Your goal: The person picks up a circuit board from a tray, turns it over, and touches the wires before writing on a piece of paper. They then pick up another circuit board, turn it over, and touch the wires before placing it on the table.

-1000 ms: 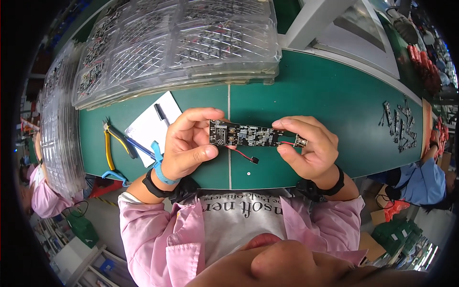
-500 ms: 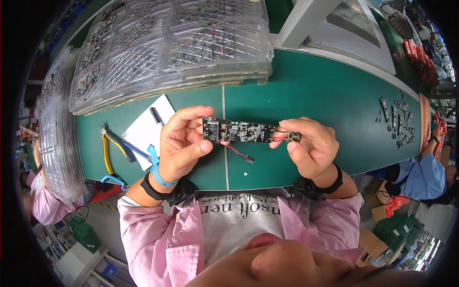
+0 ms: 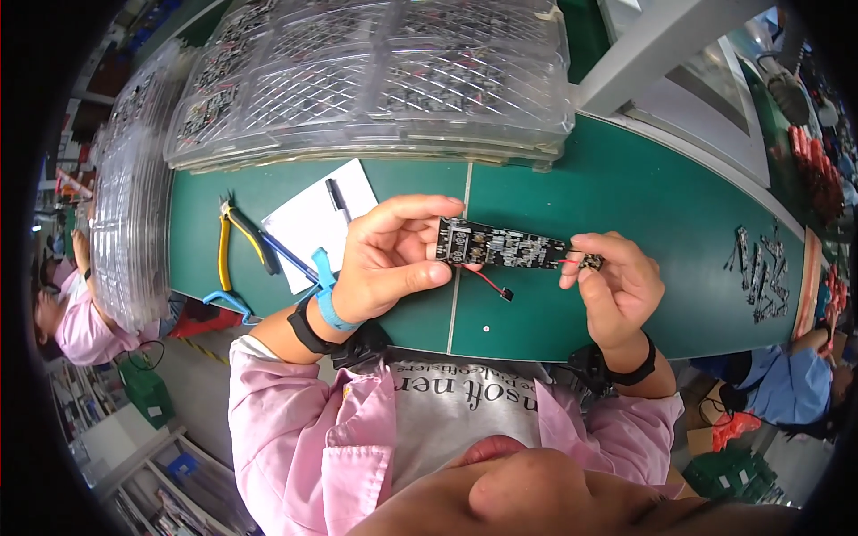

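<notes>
Over the green bench I hold a long, narrow black circuit board level, its component side facing up. My left hand pinches the board's wider left end between thumb and fingers. At the other end, my right hand grips a small circuit board, joined to the long one by a short red wire. From the long board's lower edge hangs a lead with a black connector. A blue wrist strap circles my left wrist.
Clear lidded trays of boards are stacked at the back left, with more trays at far left. Yellow-handled cutters lie beside white paper and a black pen. Several boards lie at right; a white frame stands behind.
The whole view has shifted, so the bench and trays appear farther right. Both hands keep their grip on the boards, with little change in pose.
</notes>
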The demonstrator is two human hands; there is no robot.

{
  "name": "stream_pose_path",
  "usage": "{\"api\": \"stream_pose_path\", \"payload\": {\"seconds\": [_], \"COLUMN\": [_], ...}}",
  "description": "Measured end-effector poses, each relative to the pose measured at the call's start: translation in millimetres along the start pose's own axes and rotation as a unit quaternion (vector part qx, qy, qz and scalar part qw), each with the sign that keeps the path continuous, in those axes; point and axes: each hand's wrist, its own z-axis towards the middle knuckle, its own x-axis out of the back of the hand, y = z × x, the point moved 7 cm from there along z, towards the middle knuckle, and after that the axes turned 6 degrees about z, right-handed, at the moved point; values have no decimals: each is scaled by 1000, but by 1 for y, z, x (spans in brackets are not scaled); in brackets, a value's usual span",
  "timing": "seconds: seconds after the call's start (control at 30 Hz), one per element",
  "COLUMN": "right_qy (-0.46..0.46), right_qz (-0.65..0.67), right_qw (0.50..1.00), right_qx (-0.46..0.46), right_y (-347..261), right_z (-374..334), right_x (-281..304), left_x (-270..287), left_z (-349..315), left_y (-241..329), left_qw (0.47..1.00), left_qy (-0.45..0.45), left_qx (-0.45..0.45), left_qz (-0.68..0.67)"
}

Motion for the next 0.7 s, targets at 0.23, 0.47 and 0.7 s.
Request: {"api": "stream_pose_path", "payload": {"seconds": [0.23, 0.47, 0.7], "right_qy": [6, 4, -1], "right_qz": [10, 7, 1], "right_qw": [1000, 1000, 1000], "right_qx": [4, -3, 12], "right_y": [4, 5, 2], "right_z": [4, 3, 3], "right_x": [-1, -1, 0], "left_x": [-5, -4, -6], "left_z": [-2, -3, -1], "left_y": [5, 4, 5], "left_qw": [999, 999, 999], "left_qy": [-37, -41, -44], "left_qx": [-20, -21, -17], "left_qz": [13, 10, 5]}}
